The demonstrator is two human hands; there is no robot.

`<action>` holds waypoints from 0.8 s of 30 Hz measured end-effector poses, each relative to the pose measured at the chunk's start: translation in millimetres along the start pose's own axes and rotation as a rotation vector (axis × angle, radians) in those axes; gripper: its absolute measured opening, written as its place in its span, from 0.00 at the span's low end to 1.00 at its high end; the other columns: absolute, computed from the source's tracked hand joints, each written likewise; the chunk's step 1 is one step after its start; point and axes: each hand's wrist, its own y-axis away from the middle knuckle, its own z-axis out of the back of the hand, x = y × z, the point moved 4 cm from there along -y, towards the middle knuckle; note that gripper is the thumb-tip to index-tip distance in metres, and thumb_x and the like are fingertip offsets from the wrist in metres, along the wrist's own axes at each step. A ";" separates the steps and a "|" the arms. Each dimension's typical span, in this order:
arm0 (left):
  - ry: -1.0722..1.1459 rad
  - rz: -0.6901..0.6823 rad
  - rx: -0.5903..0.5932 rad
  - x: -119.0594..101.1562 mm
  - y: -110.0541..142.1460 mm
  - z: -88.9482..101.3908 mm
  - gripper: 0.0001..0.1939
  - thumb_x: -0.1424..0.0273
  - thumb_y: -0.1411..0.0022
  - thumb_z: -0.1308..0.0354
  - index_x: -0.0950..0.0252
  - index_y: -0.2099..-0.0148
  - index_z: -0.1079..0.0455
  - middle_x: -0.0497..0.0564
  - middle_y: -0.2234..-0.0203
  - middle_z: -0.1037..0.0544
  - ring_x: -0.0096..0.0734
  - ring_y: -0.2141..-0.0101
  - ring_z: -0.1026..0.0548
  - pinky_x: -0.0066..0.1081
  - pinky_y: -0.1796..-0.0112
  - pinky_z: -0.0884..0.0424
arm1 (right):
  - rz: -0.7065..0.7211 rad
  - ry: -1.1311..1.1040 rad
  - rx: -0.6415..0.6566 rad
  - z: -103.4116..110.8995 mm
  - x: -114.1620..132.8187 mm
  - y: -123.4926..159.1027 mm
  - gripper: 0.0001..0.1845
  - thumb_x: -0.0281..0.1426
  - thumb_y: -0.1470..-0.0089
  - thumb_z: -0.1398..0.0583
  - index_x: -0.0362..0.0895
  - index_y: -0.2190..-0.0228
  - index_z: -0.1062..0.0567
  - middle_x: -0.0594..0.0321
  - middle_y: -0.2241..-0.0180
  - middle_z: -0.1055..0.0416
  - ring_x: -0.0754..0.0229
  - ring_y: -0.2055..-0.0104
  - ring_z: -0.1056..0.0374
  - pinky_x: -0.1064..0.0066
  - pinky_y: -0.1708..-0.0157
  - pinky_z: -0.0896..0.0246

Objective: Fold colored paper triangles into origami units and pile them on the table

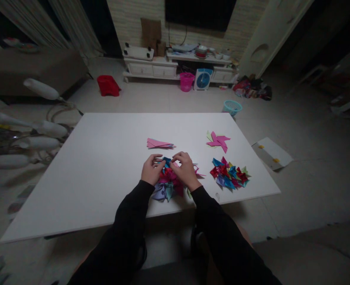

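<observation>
Between my two hands is a blue folded paper piece, small and partly covered by fingers. My left hand pinches its left side, and my right hand grips its right side with thumb and fingertips. Right below lies a pile of folded papers in red, pink, lavender and teal, partly hidden by my right hand. Beyond my hands rests a stack of narrow pink folded papers. To the right sit a heap of multicoloured folded papers and a pink and green paper pinwheel shape.
The white table has its front edge close to my body. A light blue basket stands past its far right corner, and a white box lies on the floor at right. White chandelier-like arms hang by the left side.
</observation>
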 end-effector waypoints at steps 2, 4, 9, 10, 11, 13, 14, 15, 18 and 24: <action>0.009 0.017 0.014 -1.6 0.6 -2.4 0.25 0.61 0.55 0.32 0.66 0.56 0.31 0.50 0.68 0.25 0.29 0.71 0.24 0.29 0.69 0.26 | 0.002 0.010 -0.001 1.4 -1.5 -0.6 0.08 0.24 0.49 0.37 0.48 0.76 0.27 0.62 0.65 0.28 0.55 0.57 0.35 0.61 0.54 0.38; 0.028 0.043 0.031 -3.5 2.5 -5.6 0.27 0.60 0.54 0.32 0.66 0.54 0.32 0.51 0.67 0.24 0.29 0.71 0.23 0.29 0.70 0.27 | -0.001 0.034 -0.016 6.3 -3.8 -0.8 0.08 0.25 0.49 0.37 0.48 0.75 0.27 0.62 0.65 0.28 0.55 0.57 0.35 0.62 0.53 0.38; 0.039 0.085 0.024 -5.4 9.8 -8.8 0.25 0.58 0.52 0.35 0.66 0.55 0.32 0.52 0.64 0.25 0.30 0.71 0.22 0.27 0.72 0.29 | -0.075 0.200 -0.113 43.2 -22.4 3.2 0.06 0.25 0.50 0.38 0.47 0.76 0.27 0.60 0.66 0.28 0.53 0.57 0.35 0.59 0.53 0.39; 0.032 0.086 0.022 -5.4 11.1 -8.4 0.25 0.58 0.52 0.35 0.66 0.55 0.32 0.52 0.64 0.25 0.30 0.71 0.22 0.27 0.72 0.29 | -0.096 0.250 -0.133 55.1 -28.9 5.8 0.06 0.26 0.50 0.38 0.47 0.76 0.26 0.60 0.66 0.27 0.52 0.57 0.35 0.59 0.53 0.39; 0.027 0.086 0.021 -5.4 12.4 -7.8 0.25 0.58 0.53 0.35 0.65 0.55 0.32 0.51 0.63 0.25 0.30 0.71 0.22 0.27 0.72 0.29 | -0.117 0.305 -0.153 68.3 -36.2 9.3 0.06 0.26 0.51 0.38 0.47 0.77 0.26 0.59 0.66 0.27 0.51 0.57 0.35 0.58 0.54 0.39; 0.022 0.082 0.021 -5.7 14.5 -6.5 0.25 0.59 0.53 0.35 0.65 0.55 0.32 0.51 0.64 0.25 0.31 0.70 0.22 0.27 0.72 0.29 | -0.164 0.430 -0.203 97.6 -53.6 19.2 0.05 0.28 0.51 0.38 0.47 0.77 0.26 0.58 0.66 0.27 0.49 0.56 0.35 0.56 0.54 0.39; 0.023 0.079 0.022 -6.0 15.4 -6.0 0.24 0.59 0.53 0.35 0.65 0.55 0.32 0.51 0.64 0.25 0.31 0.71 0.22 0.28 0.72 0.29 | -0.190 0.492 -0.233 113.0 -63.3 25.3 0.05 0.29 0.51 0.38 0.47 0.77 0.26 0.57 0.66 0.27 0.48 0.57 0.35 0.55 0.55 0.39; 0.024 0.075 0.024 -6.4 16.2 -5.8 0.24 0.59 0.54 0.35 0.65 0.56 0.32 0.51 0.64 0.25 0.31 0.71 0.22 0.28 0.71 0.28 | -0.214 0.545 -0.269 128.2 -73.5 32.0 0.06 0.30 0.51 0.38 0.47 0.78 0.26 0.56 0.67 0.27 0.48 0.57 0.35 0.53 0.55 0.39; 0.027 0.064 0.034 -6.7 17.6 -6.7 0.23 0.60 0.54 0.35 0.65 0.56 0.31 0.51 0.64 0.25 0.31 0.71 0.22 0.28 0.71 0.28 | -0.278 0.652 -0.365 166.1 -104.0 51.6 0.07 0.32 0.55 0.36 0.47 0.81 0.27 0.55 0.69 0.27 0.45 0.57 0.35 0.46 0.55 0.41; 0.019 0.051 0.047 -1.8 12.3 -9.9 0.21 0.60 0.53 0.35 0.66 0.58 0.30 0.53 0.65 0.23 0.32 0.71 0.22 0.30 0.70 0.28 | -0.422 0.663 -0.393 192.6 -145.9 65.4 0.11 0.29 0.59 0.35 0.49 0.85 0.32 0.56 0.72 0.30 0.35 0.50 0.36 0.35 0.51 0.48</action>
